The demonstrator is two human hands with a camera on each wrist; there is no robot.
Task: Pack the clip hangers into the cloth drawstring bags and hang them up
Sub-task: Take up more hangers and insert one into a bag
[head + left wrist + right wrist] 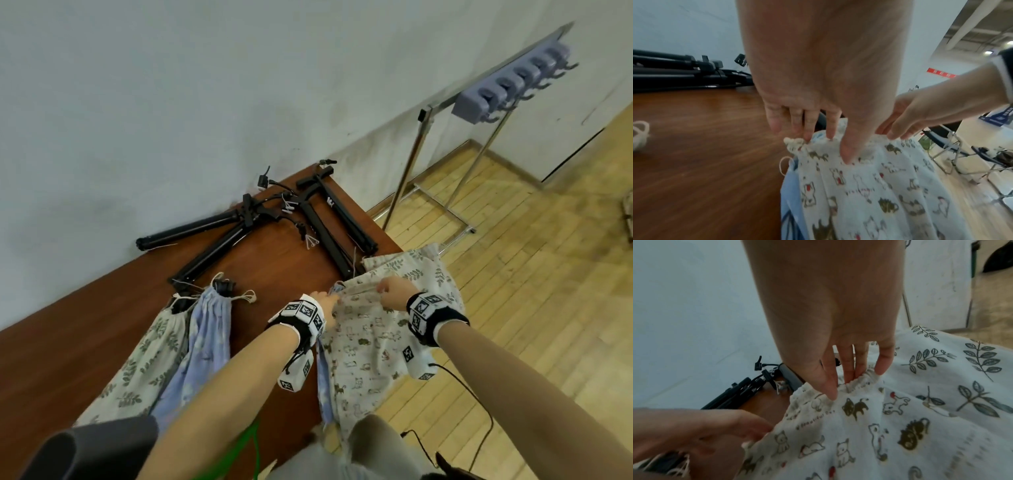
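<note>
Both hands pinch the gathered mouth of the cat-print drawstring bag, which lies at the counter edge atop a leaf-print bag: left hand at one end, right hand nearer the middle. Spread the rim evenly, gripping a single layer, so the black clip hangers behind slide in unsnagged.

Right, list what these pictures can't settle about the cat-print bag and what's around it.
- Cat-print bag: its contents are hidden by the cloth in every view.
- Blue bag beneath it: mostly covered by the cat-print bag; its mouth is unseen.
- Left hand: its grip is hidden by the hand in the head view.
- Hook rack: too far to count the hooks.
</note>
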